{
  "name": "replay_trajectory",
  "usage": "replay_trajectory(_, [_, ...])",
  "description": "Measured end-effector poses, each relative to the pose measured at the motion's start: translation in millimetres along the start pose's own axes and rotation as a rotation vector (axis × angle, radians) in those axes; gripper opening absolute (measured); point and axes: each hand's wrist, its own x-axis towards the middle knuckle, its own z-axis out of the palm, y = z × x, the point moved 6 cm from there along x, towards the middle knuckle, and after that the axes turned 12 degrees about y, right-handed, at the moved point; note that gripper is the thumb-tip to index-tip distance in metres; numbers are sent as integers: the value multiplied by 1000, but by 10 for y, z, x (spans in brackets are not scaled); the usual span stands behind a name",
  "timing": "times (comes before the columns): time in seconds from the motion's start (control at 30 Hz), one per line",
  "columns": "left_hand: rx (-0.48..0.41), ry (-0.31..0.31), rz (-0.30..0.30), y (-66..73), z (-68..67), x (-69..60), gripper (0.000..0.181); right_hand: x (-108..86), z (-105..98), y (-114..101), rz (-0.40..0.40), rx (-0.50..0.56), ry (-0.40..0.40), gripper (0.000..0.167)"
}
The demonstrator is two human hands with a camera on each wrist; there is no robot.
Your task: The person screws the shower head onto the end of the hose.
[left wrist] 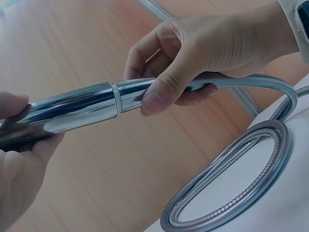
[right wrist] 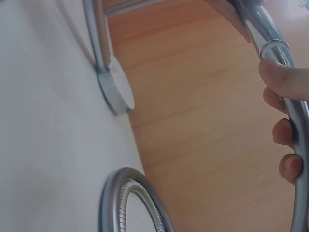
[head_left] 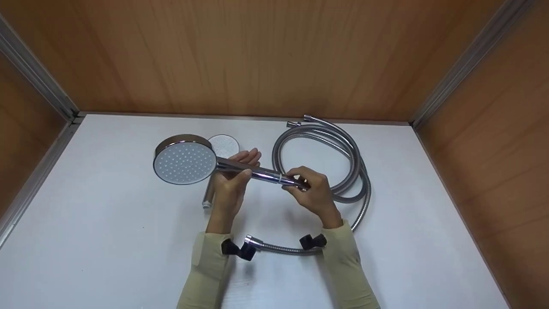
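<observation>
1. Shower head [head_left: 185, 163]: hanging above the tabletop [head_left: 128, 249], left of its middle. Disc pointing to the left edge, spray face turning up and to the near edge. Long axis running roughly parallel to the far edge, handle dipping slightly rightward.
2. Spare shower head [head_left: 224, 145]: lying toward the far edge, handle running to the near edge; left hand hiding its middle.
3. Left hand [head_left: 229, 184]: gripping the handle, thumb in front, fingers reaching behind. Left wrist view is cutting it off.
4. Right hand [head_left: 312, 189]: pinching the hose connector [left wrist: 131, 94], which is meeting the handle's end. Can't tell if threads are engaging.
5. Smooth hose [left wrist: 246, 80]: trailing from the connector.
6. Ribbed hose [head_left: 283, 249]: coiling toward the far edge, one run passing behind the right sleeve [head_left: 345, 253].
</observation>
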Motion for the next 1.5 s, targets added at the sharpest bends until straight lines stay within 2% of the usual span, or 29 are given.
replay_trajectory(0.27, [-4,-36,-37,5,67,42,44,42,-100,-40,7,-13,16,23])
replay_trajectory(0.63, [-40,-6,-38,38,47,40,39,92,-60,-91,-21,-48,-47,22])
replay_trajectory(0.87, [-3,22,-46,5,2,-10,38,41,-55,-120,-4,-114,-49,35])
replay_trajectory(1.13, [-41,38,-66,-24,-22,-34,38,5,-75,-165,-61,-111,15,23])
replay_trajectory(1.5, [-27,28,-56,6,10,-34,41,11,-87,-164,-56,-93,12,21])
